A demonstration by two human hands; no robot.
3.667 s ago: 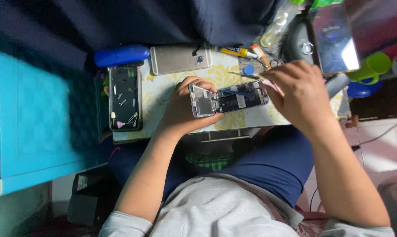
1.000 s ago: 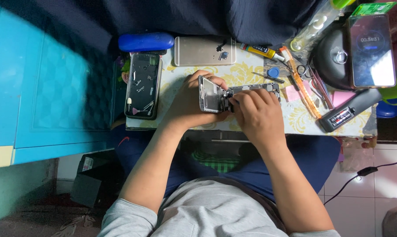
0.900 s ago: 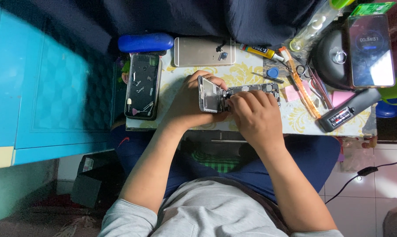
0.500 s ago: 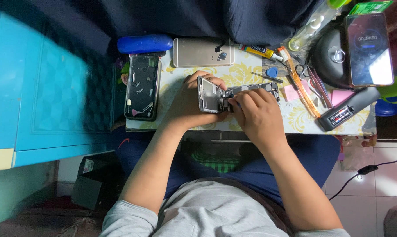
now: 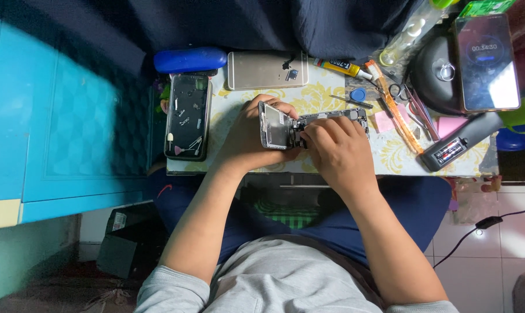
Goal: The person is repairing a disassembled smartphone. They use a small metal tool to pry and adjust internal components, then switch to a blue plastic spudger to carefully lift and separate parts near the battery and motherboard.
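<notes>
The opened smartphone point(image 5: 315, 126) lies near the middle of the small counter point(image 5: 239, 162), its back shell showing circuitry and its screen panel point(image 5: 272, 126) lifted at the left end. The left hand point(image 5: 252, 138) cups that end, fingers point(image 5: 274, 106) curled over the top edge of the raised panel and holding it up. The right hand point(image 5: 337, 152) rests over the phone's innards with its fingertips bunched together at the hinge area; whether they pinch a tool or a part I cannot tell. A black tray of tiny parts point(image 5: 186, 116) sits to the left, tweezers and scissors point(image 5: 403, 98) to the right beside an orange strip point(image 5: 397, 113). The risk, as I judge it, is the panel tilting too far and tearing its flex cable, or a loosened screw rolling off the crowded counter.
</notes>
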